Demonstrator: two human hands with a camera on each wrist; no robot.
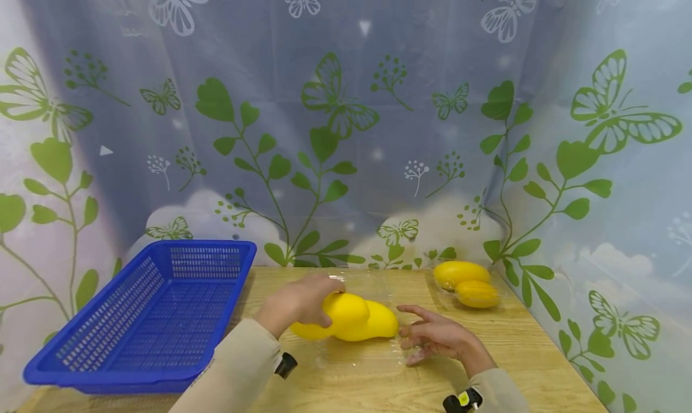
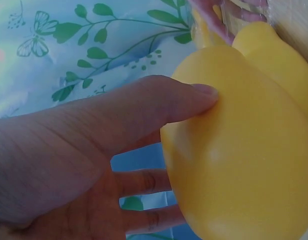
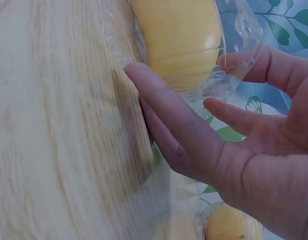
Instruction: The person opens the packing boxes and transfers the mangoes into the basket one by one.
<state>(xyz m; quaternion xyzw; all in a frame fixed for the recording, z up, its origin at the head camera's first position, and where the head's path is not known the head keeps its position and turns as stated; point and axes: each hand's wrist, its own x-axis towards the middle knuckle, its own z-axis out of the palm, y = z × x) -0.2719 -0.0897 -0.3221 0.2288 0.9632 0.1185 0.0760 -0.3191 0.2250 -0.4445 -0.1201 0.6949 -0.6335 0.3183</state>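
My left hand (image 1: 303, 302) grips a smooth yellow mango-shaped fruit (image 1: 346, 314), with the thumb laid along its near side in the left wrist view and the fingers behind it. A second yellow fruit (image 1: 382, 320) lies against it on the right. Clear plastic film (image 1: 357, 356) spreads under and around the pair. At the right end my right hand (image 1: 432, 335) has its fingers spread and loosely bent. In the right wrist view its fingertips reach the film (image 3: 249, 30) around the yellow fruit (image 3: 179, 40).
A blue plastic basket (image 1: 216, 347) with mesh sides stands on the left of the wooden table (image 1: 519, 365). Two yellow fruits (image 1: 459, 274) in clear plastic lie at the back right, the smaller one ridged. Behind hangs a curtain (image 1: 346, 161) printed with leaves and butterflies.
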